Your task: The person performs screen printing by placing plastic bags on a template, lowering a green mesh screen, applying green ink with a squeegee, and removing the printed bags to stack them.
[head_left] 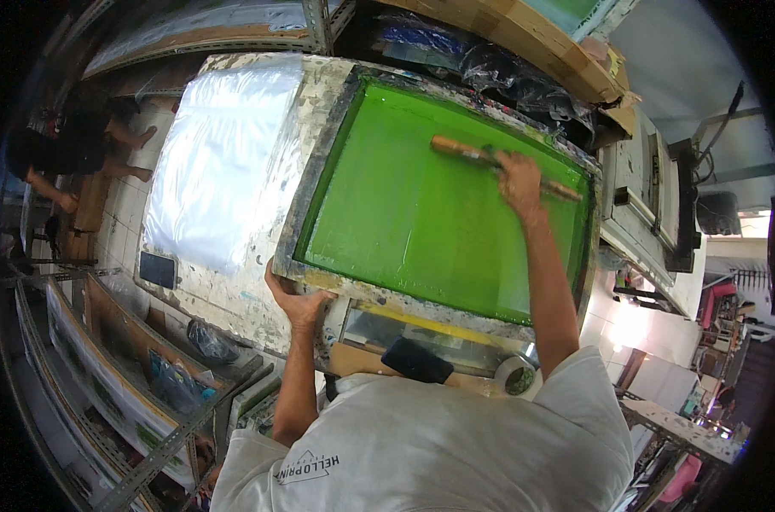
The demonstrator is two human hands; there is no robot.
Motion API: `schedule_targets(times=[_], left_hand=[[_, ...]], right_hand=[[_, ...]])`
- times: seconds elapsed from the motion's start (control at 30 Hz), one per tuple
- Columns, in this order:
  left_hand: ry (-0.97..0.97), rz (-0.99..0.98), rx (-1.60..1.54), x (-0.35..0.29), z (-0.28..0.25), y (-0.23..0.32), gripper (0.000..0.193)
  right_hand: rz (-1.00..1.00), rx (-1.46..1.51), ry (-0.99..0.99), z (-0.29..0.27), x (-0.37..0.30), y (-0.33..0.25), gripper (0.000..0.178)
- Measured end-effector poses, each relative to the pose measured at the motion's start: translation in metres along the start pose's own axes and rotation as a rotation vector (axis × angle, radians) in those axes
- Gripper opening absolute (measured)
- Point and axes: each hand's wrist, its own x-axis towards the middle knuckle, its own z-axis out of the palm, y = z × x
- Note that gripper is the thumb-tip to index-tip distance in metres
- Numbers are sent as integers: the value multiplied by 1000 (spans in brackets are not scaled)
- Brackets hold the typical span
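A screen printing frame (319,175) with green mesh (404,196) lies on the worktable in front of me. My right hand (519,181) is wrapped round a squeegee (460,150) with a wooden handle, which lies slantwise across the far right part of the mesh. At the near left corner of the frame, my left hand (295,299) grips the rim, its thumb pointing right along the near edge. The fingers of that hand are partly hidden behind the frame.
Left of the frame, clear plastic sheets (225,162) lie on the paint-stained table (259,294). A tape roll (517,375) and a black pad (417,360) sit near my body. Cardboard (532,38) and dark plastic bags (498,68) line the far side. Another person (72,149) is at far left.
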Motion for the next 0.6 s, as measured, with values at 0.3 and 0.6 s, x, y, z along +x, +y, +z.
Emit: schedule_targets(times=[0.3, 0.6], left_hand=[[-12, -35, -10, -2, -4, -2, 128], [-4, 268, 353, 5, -10, -6, 129]], right_hand=[[48, 194, -87, -75, -156, -127, 30], [168, 394, -352, -71, -162, -105, 48]])
